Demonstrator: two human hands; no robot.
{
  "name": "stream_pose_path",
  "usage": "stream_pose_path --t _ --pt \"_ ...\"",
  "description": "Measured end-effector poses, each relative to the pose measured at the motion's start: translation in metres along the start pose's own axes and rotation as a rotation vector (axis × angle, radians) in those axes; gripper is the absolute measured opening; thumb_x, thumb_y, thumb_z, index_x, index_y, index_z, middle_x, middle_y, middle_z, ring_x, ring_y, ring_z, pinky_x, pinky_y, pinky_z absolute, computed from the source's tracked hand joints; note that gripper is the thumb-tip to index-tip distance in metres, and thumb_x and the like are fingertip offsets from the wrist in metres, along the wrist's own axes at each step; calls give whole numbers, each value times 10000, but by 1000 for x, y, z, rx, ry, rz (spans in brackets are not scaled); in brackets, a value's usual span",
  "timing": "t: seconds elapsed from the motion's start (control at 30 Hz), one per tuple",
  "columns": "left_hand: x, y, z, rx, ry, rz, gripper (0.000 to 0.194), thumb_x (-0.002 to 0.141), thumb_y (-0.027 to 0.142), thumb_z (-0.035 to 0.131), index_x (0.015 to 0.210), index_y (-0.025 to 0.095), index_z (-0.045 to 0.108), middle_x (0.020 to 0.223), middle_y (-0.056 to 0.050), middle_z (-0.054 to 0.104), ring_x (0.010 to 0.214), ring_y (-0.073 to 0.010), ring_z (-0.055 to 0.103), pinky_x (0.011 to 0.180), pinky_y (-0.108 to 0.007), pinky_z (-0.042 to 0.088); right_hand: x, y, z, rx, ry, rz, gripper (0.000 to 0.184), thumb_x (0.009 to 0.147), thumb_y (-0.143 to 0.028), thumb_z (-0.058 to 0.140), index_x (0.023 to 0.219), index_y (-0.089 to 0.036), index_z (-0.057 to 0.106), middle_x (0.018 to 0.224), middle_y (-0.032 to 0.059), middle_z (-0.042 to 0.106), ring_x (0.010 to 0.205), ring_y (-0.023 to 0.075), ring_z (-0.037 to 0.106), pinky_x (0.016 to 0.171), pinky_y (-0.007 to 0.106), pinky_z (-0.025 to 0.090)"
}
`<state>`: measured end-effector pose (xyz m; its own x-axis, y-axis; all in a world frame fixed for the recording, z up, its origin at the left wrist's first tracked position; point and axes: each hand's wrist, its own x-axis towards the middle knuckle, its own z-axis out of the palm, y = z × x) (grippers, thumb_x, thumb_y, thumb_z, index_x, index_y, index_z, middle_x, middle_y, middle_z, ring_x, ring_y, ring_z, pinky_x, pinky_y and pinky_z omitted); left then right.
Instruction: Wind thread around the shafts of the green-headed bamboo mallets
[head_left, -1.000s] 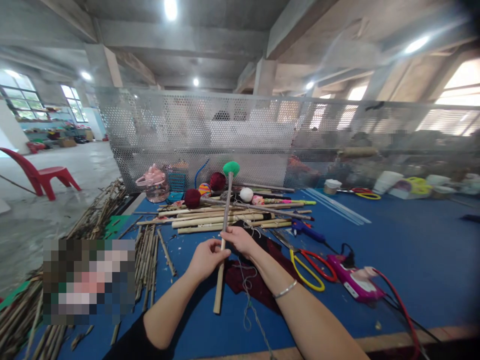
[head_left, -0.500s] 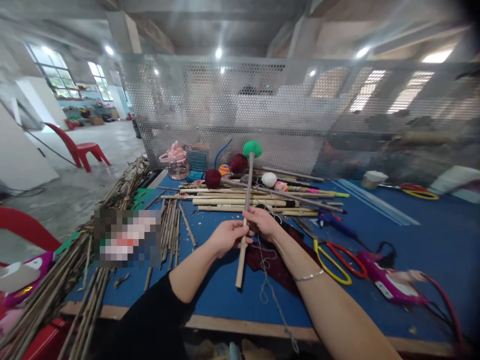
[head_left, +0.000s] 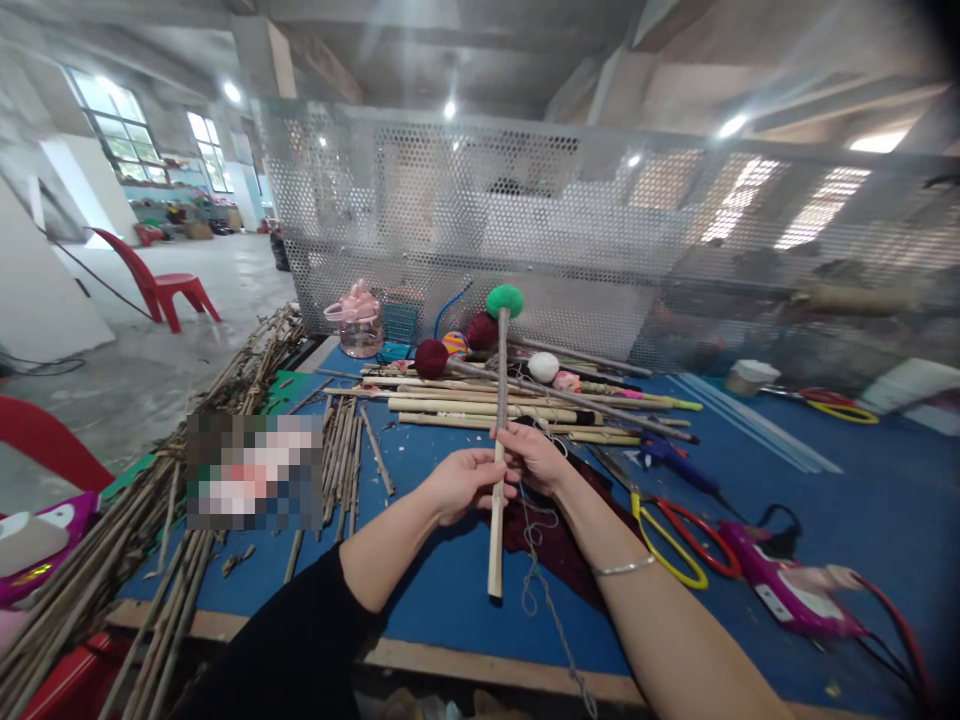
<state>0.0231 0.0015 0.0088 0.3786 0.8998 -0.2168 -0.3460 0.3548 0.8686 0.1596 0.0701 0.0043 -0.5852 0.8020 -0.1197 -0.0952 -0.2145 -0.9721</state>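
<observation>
My left hand [head_left: 463,482] and my right hand [head_left: 534,456] both grip a long wooden stick [head_left: 497,520] held nearly upright above the blue table [head_left: 840,500]. A green yarn ball [head_left: 504,300] caps the stick's top end. The upper half of the stick looks wrapped in grey string [head_left: 544,570], and a loose strand trails down from my right hand over a dark red cloth [head_left: 551,535]. Behind my hands lie several bamboo sticks [head_left: 487,408] and a stick with a dark red yarn ball [head_left: 431,358].
Yellow-and-red scissors [head_left: 667,530], a pink glue gun [head_left: 780,585] and a blue glue gun [head_left: 675,455] lie to the right. Thin sticks [head_left: 330,470] pile up at the left edge. A perforated metal screen [head_left: 600,230] backs the table. Red chairs [head_left: 161,285] stand on the floor.
The view has swung left and down a little. The stick has turned more upright in my hands, and both hands stay closed on its middle.
</observation>
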Motion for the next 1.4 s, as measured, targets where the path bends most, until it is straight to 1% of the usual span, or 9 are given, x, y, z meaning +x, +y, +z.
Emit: stream_pose_path --t 0.1,0.23,0.47,0.6,0.83,0.97,1.1,1.27,1.4 --pt "1 -3 -3 163 92 35 356 602 367 681 829 131 540 664 -18 600 498 -77 545 461 -178 410 -1 -1 6 -45 39 -28 307 621 -368 682 702 -135 498 471 -48 468 373 39 360 356 168 203" --pt "4 -6 -7 443 287 177 312 576 344 694 725 132 520 427 62 479 343 -47 406 360 -157 301 1 1 8 -96 82 -33 292 649 -376 659 687 -134 499 394 -92 337 331 20 239 335 174 137" --pt "-2 7 0 234 156 47 296 626 346 654 792 124 549 702 -44 623 558 -106 590 482 -181 423 0 2 -12 43 -144 12 292 729 -379 583 892 -146 518 430 -121 194 354 19 81 345 162 45" --pt "-4 7 2 146 101 -2 309 637 353 645 821 126 544 816 -86 639 605 -111 606 483 -170 425 1 2 -10 6 -86 -44 260 706 -367 608 806 -143 520 432 -100 304 341 19 140 336 173 60" --pt "2 -4 -3 326 232 87 316 588 344 702 734 122 531 534 1 568 440 -85 533 414 -164 395 0 1 -3 -111 -47 -33 276 669 -368 645 701 -122 524 381 -104 301 332 14 167 353 188 87" --pt "0 0 4 65 116 -19 287 641 323 675 811 119 563 767 -57 632 562 -76 582 526 -176 458 -2 2 -10 -6 -104 37 325 676 -406 624 830 -135 534 427 -94 371 330 14 169 352 175 69" --pt "2 0 3 55 43 -110 333 661 362 653 883 136 551 826 -75 635 635 -105 607 584 -217 477 -3 2 -9 -41 -56 -17 306 633 -392 662 694 -129 516 490 -44 480 392 39 348 392 176 212" --pt "6 -2 -14 377 110 102 374 605 373 686 842 118 550 526 36 524 427 -55 472 434 -168 369 1 1 -1 -137 33 -111 320 602 -394 681 636 -122 517 515 -41 499 468 59 405 477 198 289" --pt "5 -1 -19 374 64 150 389 580 335 708 855 99 566 536 32 528 446 -46 463 460 -164 357 3 1 2 -185 77 -136 318 593 -387 688 655 -116 532 548 -35 517 495 60 414 496 198 305"
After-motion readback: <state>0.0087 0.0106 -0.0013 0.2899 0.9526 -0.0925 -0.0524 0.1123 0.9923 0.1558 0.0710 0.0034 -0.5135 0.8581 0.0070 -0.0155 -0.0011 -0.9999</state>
